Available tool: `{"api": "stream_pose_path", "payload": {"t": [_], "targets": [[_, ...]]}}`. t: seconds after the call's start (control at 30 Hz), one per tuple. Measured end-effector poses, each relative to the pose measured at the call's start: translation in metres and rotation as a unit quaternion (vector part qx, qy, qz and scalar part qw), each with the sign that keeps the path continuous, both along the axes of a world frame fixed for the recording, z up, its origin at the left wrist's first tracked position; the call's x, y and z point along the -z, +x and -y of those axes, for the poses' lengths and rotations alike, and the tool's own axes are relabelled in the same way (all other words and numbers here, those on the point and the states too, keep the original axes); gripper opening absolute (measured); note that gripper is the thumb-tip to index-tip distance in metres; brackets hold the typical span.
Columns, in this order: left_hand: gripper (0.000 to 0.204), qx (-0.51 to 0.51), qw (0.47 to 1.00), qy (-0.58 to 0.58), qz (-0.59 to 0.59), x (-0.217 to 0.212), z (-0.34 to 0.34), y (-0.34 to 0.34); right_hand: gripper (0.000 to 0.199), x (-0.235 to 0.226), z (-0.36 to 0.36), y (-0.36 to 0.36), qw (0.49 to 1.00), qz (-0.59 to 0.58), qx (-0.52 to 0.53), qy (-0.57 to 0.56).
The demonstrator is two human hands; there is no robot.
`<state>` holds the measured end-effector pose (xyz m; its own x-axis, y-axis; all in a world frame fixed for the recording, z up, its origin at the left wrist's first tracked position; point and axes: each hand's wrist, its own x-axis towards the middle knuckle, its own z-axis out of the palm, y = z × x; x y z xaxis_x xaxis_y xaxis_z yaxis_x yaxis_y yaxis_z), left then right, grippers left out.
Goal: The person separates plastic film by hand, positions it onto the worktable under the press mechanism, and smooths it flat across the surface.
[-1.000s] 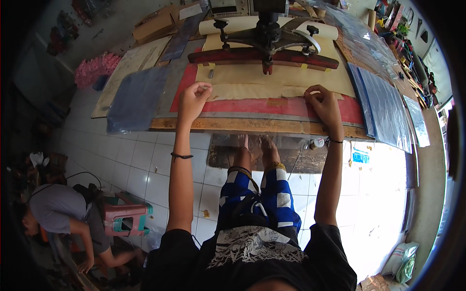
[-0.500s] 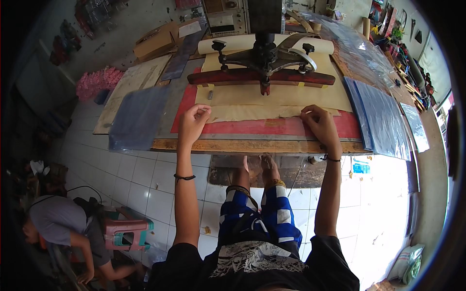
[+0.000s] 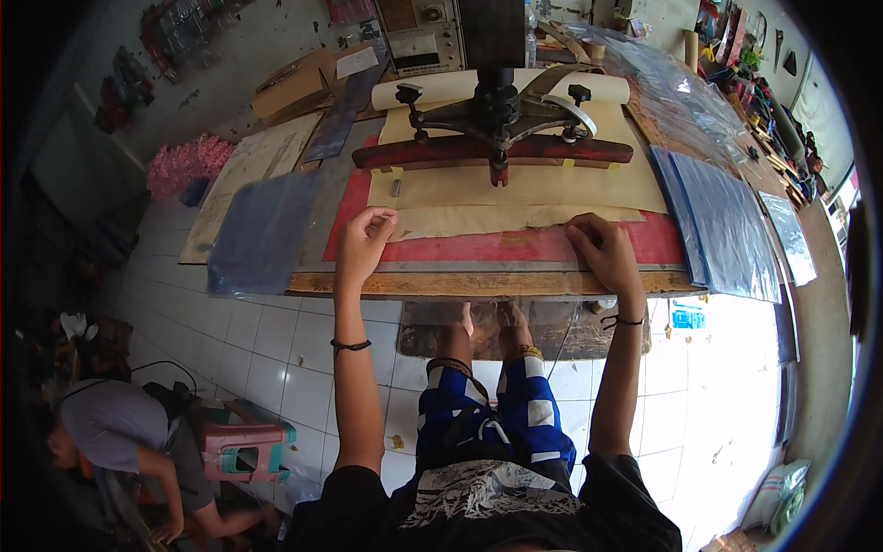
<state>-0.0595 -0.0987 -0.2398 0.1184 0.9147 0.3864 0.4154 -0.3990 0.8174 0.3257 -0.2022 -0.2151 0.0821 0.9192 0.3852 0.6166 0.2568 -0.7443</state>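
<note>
A tan sheet (image 3: pixel 497 219) lies on a red mat (image 3: pixel 515 247) on a wooden worktable (image 3: pixel 478 283). My left hand (image 3: pixel 361 241) pinches the sheet's left corner with curled fingers. My right hand (image 3: pixel 600 250) presses on its right end, fingers bent over the edge. Beyond both hands a dark red press bar (image 3: pixel 492 152) hangs under a black metal press head (image 3: pixel 497 106), above a larger tan sheet (image 3: pixel 515 186).
Stacks of clear bluish plastic sheets lie at the table's left (image 3: pixel 262 230) and right (image 3: pixel 727 221). A cardboard box (image 3: pixel 294 85) and pink material (image 3: pixel 189 161) sit at the back left. A person (image 3: pixel 120 442) crouches by a pink stool (image 3: pixel 244 449) at lower left.
Both hands have stayed on the tan sheet's ends. The view has tilted so the table sits lower in the picture. The crouching person has shifted slightly.
</note>
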Motion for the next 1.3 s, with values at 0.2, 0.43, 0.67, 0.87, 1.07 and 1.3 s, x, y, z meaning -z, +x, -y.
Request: {"api": "stream_pose_path", "payload": {"t": [0.2,0.43,0.67,0.87,1.07,1.3], "targets": [[0.017,0.012,0.999,0.016,0.034,0.006,-0.003,-0.003,0.020,-0.001,-0.001,-0.002,1.000,0.004,-0.007,-0.009],[0.017,0.002,1.000,-0.009,0.005,0.000,0.001,-0.001,0.020,-0.005,0.002,-0.002,1.000,0.011,0.006,-0.011],[0.016,0.009,1.000,0.016,0.017,0.008,-0.004,-0.003,0.021,-0.005,0.003,-0.003,0.999,0.017,0.008,-0.036],[0.016,0.009,1.000,0.008,0.010,0.005,-0.003,-0.003,0.021,-0.006,0.003,-0.002,0.999,0.020,0.009,-0.038],[0.016,0.016,1.000,0.010,0.012,0.006,-0.002,-0.003,0.021,-0.004,0.003,-0.001,0.999,0.022,0.009,-0.033],[0.016,0.011,1.000,-0.003,0.012,0.003,0.000,0.000,0.020,-0.008,0.005,-0.003,0.999,0.026,0.007,-0.036]]}}
